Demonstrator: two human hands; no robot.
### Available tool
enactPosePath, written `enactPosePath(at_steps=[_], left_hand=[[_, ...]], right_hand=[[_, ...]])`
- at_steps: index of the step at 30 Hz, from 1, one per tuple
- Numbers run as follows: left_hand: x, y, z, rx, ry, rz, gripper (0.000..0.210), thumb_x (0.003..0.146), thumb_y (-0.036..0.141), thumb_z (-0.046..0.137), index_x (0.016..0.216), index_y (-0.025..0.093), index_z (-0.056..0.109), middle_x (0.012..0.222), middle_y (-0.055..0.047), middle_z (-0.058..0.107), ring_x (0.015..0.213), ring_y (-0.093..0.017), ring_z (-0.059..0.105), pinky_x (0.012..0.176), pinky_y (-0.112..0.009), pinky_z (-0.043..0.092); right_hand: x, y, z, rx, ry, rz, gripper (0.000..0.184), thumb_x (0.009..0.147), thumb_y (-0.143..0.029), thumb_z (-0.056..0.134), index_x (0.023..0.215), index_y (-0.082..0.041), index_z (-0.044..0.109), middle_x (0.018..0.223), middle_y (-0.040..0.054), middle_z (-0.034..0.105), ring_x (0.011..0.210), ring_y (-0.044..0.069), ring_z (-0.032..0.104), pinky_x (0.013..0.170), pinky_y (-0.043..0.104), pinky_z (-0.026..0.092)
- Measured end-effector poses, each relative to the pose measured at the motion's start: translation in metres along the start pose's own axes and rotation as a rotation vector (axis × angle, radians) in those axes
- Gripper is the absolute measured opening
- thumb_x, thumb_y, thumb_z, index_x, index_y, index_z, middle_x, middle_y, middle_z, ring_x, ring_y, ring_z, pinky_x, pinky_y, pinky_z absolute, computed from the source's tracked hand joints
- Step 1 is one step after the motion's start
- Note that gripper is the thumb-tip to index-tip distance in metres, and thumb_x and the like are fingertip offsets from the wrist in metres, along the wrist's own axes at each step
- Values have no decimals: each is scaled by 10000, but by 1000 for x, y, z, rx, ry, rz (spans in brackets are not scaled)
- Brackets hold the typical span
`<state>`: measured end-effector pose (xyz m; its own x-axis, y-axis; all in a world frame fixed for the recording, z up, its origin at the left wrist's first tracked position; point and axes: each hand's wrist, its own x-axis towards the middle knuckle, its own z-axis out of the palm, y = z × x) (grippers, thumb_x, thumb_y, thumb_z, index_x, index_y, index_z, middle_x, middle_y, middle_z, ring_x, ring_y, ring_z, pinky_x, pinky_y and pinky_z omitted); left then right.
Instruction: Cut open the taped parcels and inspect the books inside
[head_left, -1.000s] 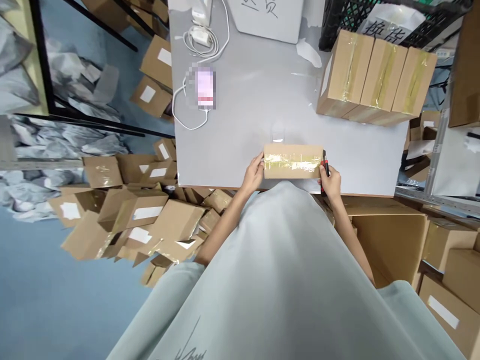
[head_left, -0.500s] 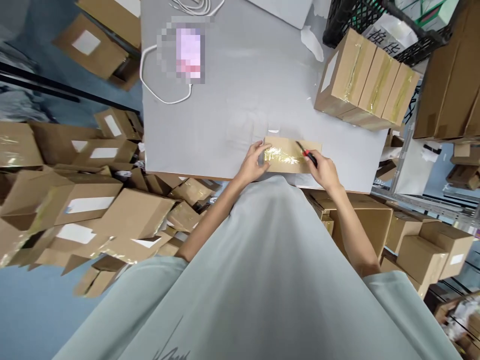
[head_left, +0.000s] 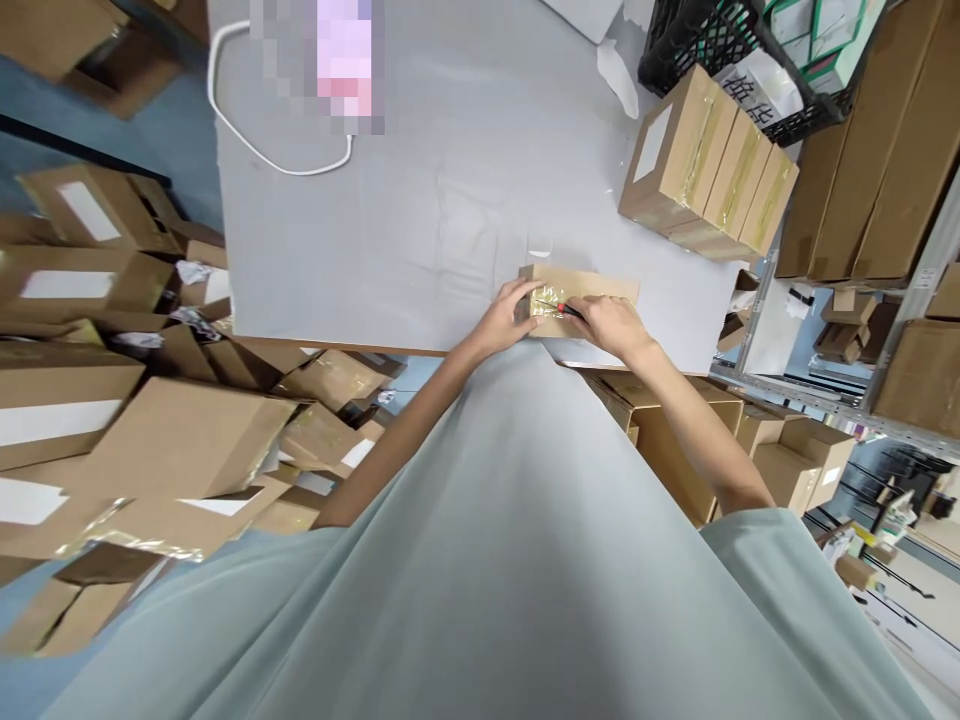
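Note:
A small brown cardboard box (head_left: pixel 611 287) with shiny clear tape over its top lies at the table's near edge. My left hand (head_left: pixel 508 318) grips its left end, thumb on the near side and fingers on the far side. In my right hand (head_left: pixel 609 325) is a box cutter (head_left: pixel 568 310) with a red and black handle, its fingers closed round it. The cutter's tip points left and lies over the taped top, close to my left fingers. Whether the blade is in the tape I cannot tell.
Three taped cartons (head_left: pixel 705 165) stand in a row at the table's right, before a black plastic crate (head_left: pixel 806 115). A white cable (head_left: pixel 289 168) curves across the grey table (head_left: pixel 390 240) by a blurred-out device. Opened cardboard boxes (head_left: pixel 187 435) are heaped on the floor at left.
My right hand has moved left along the box, bringing the cutter from its right part to near its left end. My left hand keeps its grip. The view has shifted somewhat.

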<state>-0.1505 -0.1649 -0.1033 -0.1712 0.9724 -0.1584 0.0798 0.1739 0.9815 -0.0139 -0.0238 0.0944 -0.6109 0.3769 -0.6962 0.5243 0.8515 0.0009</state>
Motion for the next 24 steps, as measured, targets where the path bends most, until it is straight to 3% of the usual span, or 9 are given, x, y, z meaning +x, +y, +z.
enactPosePath(at_steps=[9, 24], left_hand=[[2, 0, -2, -19, -20, -1, 757, 929, 417, 741, 1637, 245, 536, 1672, -171, 463, 1629, -339, 402, 1306, -522, 448], [4, -2, -2, -30, -24, -10, 766, 941, 479, 758, 1645, 275, 533, 1689, -146, 469, 1620, -357, 424, 1289, -516, 466]], right_hand=[[12, -9, -11, -123, -80, -30, 457, 1197, -410, 370, 1434, -188, 692, 1276, 191, 804, 1150, 351, 768, 881, 394, 504], [24, -11, -26, -203, -92, -49, 360, 1143, -236, 466, 1319, -135, 763, 1196, 242, 818, 1142, 361, 776, 922, 405, 528]])
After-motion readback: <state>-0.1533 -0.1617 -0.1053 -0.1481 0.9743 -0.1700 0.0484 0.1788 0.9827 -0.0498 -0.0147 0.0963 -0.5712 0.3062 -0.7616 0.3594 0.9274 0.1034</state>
